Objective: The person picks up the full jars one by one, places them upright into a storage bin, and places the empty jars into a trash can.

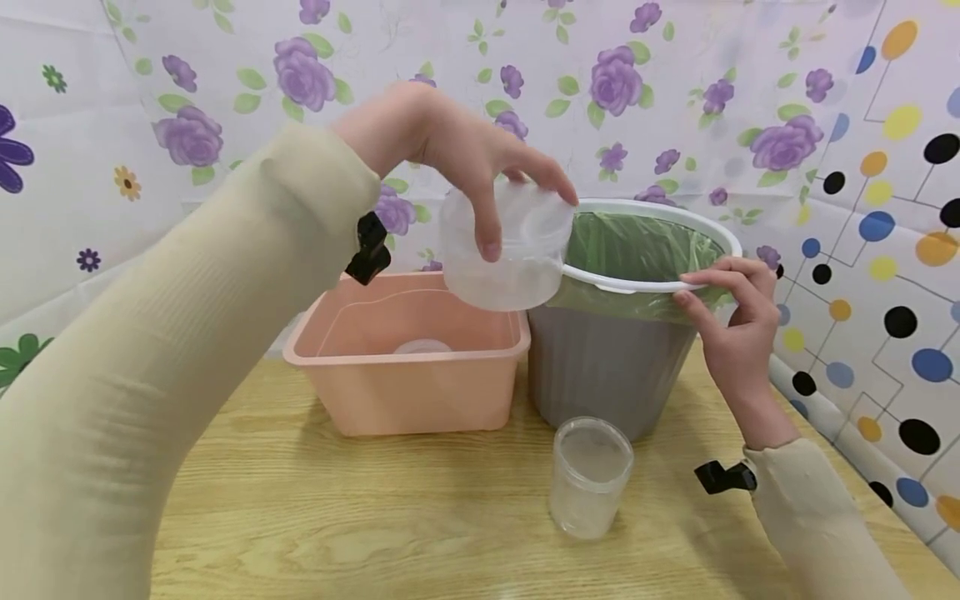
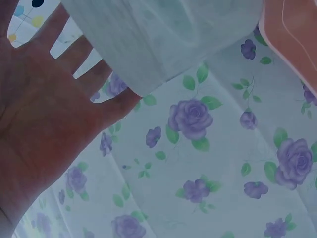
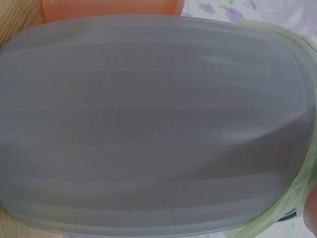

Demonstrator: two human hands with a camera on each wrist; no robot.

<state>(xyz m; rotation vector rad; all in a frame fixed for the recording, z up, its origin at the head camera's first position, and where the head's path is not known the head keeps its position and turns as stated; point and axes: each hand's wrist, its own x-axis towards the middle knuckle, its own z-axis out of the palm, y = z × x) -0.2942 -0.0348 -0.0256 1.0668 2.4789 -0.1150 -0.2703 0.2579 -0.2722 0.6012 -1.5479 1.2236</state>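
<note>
My left hand grips a wide, clear plastic container from above, thumb on the near side and fingers over the far side. It hangs in the air between the pink basin and the trash can, overlapping the can's rim in the head view. In the left wrist view the container lies against my spread fingers. My right hand pinches the white rim of the grey trash can at its right front, thumb below and fingers on top. A green bag lines the can and folds over its edge.
A pink basin stands left of the can, with a round whitish item inside. A smaller clear plastic jar stands upright on the wooden table in front of the can. Flowered cloth hangs close behind.
</note>
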